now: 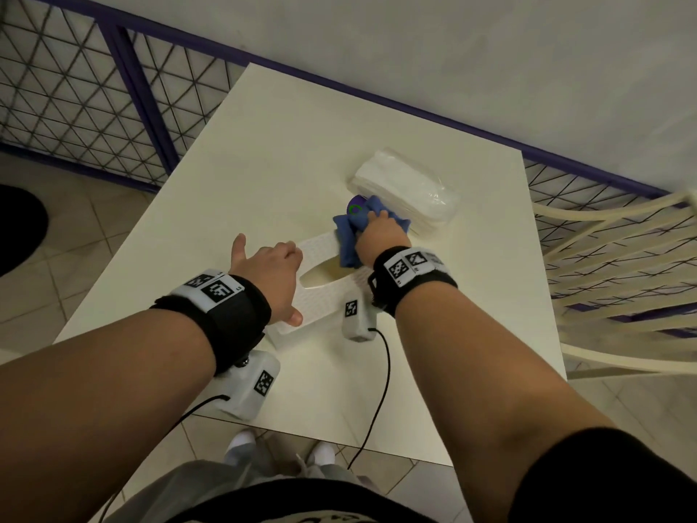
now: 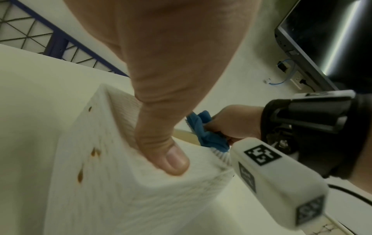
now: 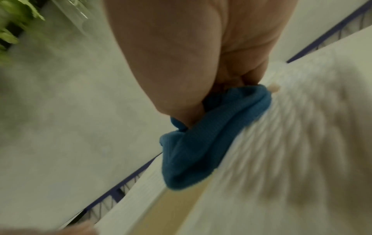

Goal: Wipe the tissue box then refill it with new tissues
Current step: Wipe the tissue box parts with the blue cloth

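A white textured tissue box point(image 1: 320, 296) lies on the table point(image 1: 264, 164), its oval slot facing up. My left hand point(image 1: 271, 273) grips the box's near-left end, the thumb point(image 2: 171, 159) pressed onto its top. Brown stains point(image 2: 94, 152) mark the box's side point(image 2: 120, 190). My right hand point(image 1: 381, 232) holds a bunched blue cloth point(image 1: 349, 243) against the far end of the box top point(image 3: 281, 143). The cloth point(image 3: 201, 143) hangs over the slot's edge. A pack of new tissues point(image 1: 407, 186) in clear wrap lies just beyond the right hand.
A small purple round thing with a green ring point(image 1: 356, 209) peeks out beside the cloth. A cream chair point(image 1: 622, 266) stands to the table's right. A purple-framed mesh fence point(image 1: 75, 100) runs behind. A dark monitor point(image 2: 332, 39) hangs on the wall.
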Available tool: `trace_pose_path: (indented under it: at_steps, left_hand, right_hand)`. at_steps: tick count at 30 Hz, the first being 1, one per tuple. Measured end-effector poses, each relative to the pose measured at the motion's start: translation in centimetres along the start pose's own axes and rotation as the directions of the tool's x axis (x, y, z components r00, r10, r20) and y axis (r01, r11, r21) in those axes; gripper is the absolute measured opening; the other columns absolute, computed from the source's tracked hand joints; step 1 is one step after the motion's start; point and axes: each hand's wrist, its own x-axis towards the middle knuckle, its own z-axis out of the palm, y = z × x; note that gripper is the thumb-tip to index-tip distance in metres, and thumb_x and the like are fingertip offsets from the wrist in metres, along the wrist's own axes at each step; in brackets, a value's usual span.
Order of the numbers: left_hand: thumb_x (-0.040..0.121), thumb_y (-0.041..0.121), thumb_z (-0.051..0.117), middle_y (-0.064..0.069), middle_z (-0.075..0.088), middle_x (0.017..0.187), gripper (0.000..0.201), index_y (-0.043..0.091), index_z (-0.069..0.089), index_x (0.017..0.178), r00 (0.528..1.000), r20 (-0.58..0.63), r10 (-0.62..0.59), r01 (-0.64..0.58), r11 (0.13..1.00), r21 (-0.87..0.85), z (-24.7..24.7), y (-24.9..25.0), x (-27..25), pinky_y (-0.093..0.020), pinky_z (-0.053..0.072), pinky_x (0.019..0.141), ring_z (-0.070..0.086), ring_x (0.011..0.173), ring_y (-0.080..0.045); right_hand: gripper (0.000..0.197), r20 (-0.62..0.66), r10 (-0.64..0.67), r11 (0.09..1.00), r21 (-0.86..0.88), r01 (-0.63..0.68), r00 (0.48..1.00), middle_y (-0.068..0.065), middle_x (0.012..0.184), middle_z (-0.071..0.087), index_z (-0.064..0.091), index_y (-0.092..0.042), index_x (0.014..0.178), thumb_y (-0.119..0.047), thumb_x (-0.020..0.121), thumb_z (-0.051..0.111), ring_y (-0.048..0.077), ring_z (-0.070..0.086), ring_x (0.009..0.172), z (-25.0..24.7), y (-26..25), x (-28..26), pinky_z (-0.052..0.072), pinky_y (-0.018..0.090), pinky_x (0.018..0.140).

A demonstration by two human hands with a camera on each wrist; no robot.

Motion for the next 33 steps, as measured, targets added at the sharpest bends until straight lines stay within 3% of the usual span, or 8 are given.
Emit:
trace_pose_path:
  at_steps: [5,8,11,16,22,25,28,33]
  left_hand:
    - [0.072,0.059,0.069,0.004,0.012,0.16,0.106,0.022,0.009,0.151,1.0,-0.019,0.007,-0.009,0.994,-0.111,0.6,-0.7,-0.6,-0.056,-0.006,0.113,0.022,0.142,-0.015]
    - [0.069,0.057,0.073,0.003,0.027,0.155,0.118,0.019,-0.003,0.151,0.998,-0.065,-0.008,-0.005,0.983,-0.184,0.7,-0.8,-0.8,-0.05,-0.005,0.114,0.029,0.14,-0.014]
    - [0.065,0.057,0.076,0.005,0.033,0.152,0.127,0.018,-0.008,0.151,0.992,-0.125,-0.013,-0.021,0.962,-0.273,1.0,-1.1,-0.8,-0.046,-0.006,0.114,0.034,0.137,-0.013]
    - [0.06,0.066,0.073,0.005,0.009,0.16,0.12,0.021,0.008,0.151,0.966,-0.257,-0.005,-0.083,0.939,-0.333,2.0,-2.5,-1.9,-0.041,-0.003,0.114,0.017,0.142,-0.007]
    - [0.038,0.087,0.061,0.006,0.036,0.145,0.122,0.026,0.034,0.139,0.969,-0.208,-0.135,0.08,0.965,-0.25,1.9,-3.4,-3.2,-0.044,0.022,0.101,0.023,0.134,-0.016]
    - [0.034,0.086,0.064,0.007,0.047,0.129,0.11,0.028,0.044,0.126,0.973,-0.163,-0.161,0.117,0.96,-0.254,1.8,-3.2,-2.8,-0.044,0.027,0.095,0.032,0.125,-0.016]
    - [0.036,0.086,0.064,0.005,0.045,0.136,0.116,0.026,0.041,0.132,0.972,-0.134,-0.191,0.151,0.952,-0.267,2.0,-3.3,-2.3,-0.044,0.027,0.097,0.034,0.128,-0.017]
    - [0.031,0.082,0.064,0.01,0.05,0.125,0.109,0.03,0.046,0.125,0.965,-0.181,-0.19,0.113,0.924,-0.365,2.3,-3.7,-2.4,-0.043,0.026,0.093,0.038,0.127,-0.015]
  right_hand:
    - [0.077,0.06,-0.003,1.0,-0.007,0.004,0.998,0.007,0.155,0.018,0.023,-0.02,0.149,-0.03,0.084,0.065,0.031,0.017,0.145,-0.1,-1.6,-1.1,0.031,0.05,0.11]
    - [0.066,0.171,-0.105,0.99,-0.076,0.119,0.98,0.008,0.152,0.025,0.033,-0.024,0.145,-0.038,0.086,0.059,0.034,0.026,0.14,0.7,-5.2,-2.9,0.032,0.052,0.106]
    - [0.044,0.092,-0.268,0.96,-0.055,0.274,0.959,0.009,0.135,0.047,0.046,-0.014,0.135,-0.031,0.094,0.049,0.031,0.046,0.126,1.2,-5.9,-5.5,0.04,0.044,0.1]
    - [0.024,-0.128,-0.295,0.921,0.224,0.317,0.947,0.013,0.102,0.066,0.068,-0.008,0.107,-0.016,0.089,0.054,0.029,0.062,0.105,-2.0,0.4,-7.7,0.045,0.028,0.079]
    - [0.025,-0.233,-0.273,0.754,0.551,0.358,0.934,0.013,0.103,0.069,0.067,-0.011,0.109,-0.015,0.088,0.054,0.028,0.063,0.095,-4.8,4.2,-9.4,0.048,0.034,0.078]
    - [0.043,-0.044,-0.36,0.859,0.375,0.349,0.932,0.013,0.138,0.053,0.049,-0.016,0.135,-0.033,0.096,0.046,0.03,0.05,0.126,-1.0,0.1,-7.4,0.041,0.035,0.101]
    - [0.065,0.019,-0.335,0.93,0.166,0.328,0.942,0.013,0.162,-0.007,0.004,-0.013,0.153,-0.04,0.101,0.03,0.035,-0.005,0.149,3.9,-4.8,-6.7,0.005,0.045,0.119]
    - [0.061,-0.002,-0.506,0.861,0.047,0.506,0.862,0.008,0.163,-0.004,0.007,-0.018,0.153,-0.039,0.1,0.029,0.029,-0.002,0.15,5.0,-6.8,-7.7,0.006,0.049,0.12]
